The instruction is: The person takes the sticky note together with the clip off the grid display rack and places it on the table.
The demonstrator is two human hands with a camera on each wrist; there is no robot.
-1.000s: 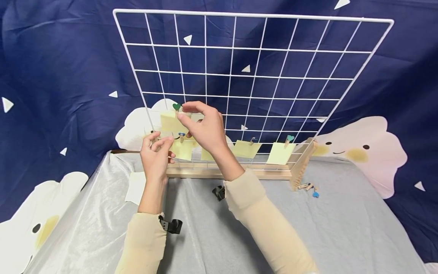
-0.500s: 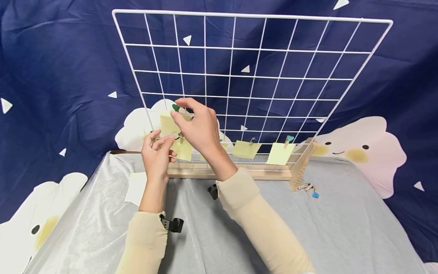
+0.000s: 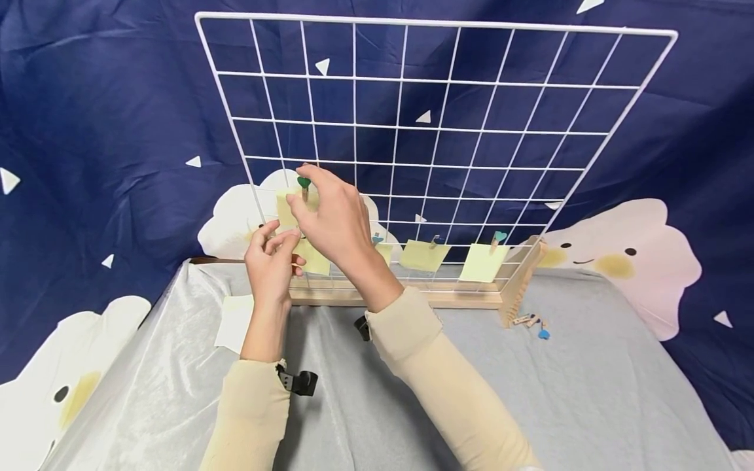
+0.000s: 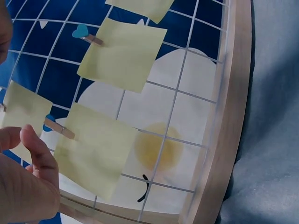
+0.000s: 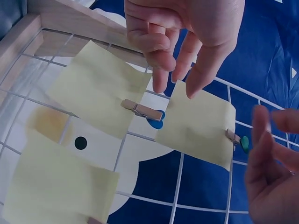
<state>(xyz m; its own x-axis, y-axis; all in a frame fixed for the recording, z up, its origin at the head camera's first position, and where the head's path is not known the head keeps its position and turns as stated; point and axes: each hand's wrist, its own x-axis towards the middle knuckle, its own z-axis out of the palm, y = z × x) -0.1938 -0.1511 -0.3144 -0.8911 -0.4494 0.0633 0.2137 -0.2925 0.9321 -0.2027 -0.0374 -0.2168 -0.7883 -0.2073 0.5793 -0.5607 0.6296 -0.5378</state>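
Observation:
In the head view a yellow paper note (image 3: pixel 287 208) hangs on the white wire grid (image 3: pixel 432 82), held by a wooden clothespin with a green heart (image 3: pixel 303 182). My right hand (image 3: pixel 336 212) is beside this clothespin, thumb and index finger spread around it. In the right wrist view my right hand (image 5: pixel 275 177) stays apart from the green-heart clothespin (image 5: pixel 237 139), fingers parted. My left hand (image 3: pixel 271 261) is at the note's lower corner, its fingertips right at the paper in the right wrist view. Below hangs another note (image 5: pixel 100 84) with a blue-heart clothespin (image 5: pixel 141 110).
Several more notes, among them one at the right (image 3: pixel 480 263), hang along the grid's lower row above the wooden base (image 3: pixel 448 299). Spare clothespins (image 3: pixel 532 322) lie on the grey cloth to the right. White paper (image 3: pixel 234 320) lies left, beside my left forearm.
My right hand has shifted left in front of the upper note, now covering the blue-heart clothespin in the head view. My left hand has barely moved.

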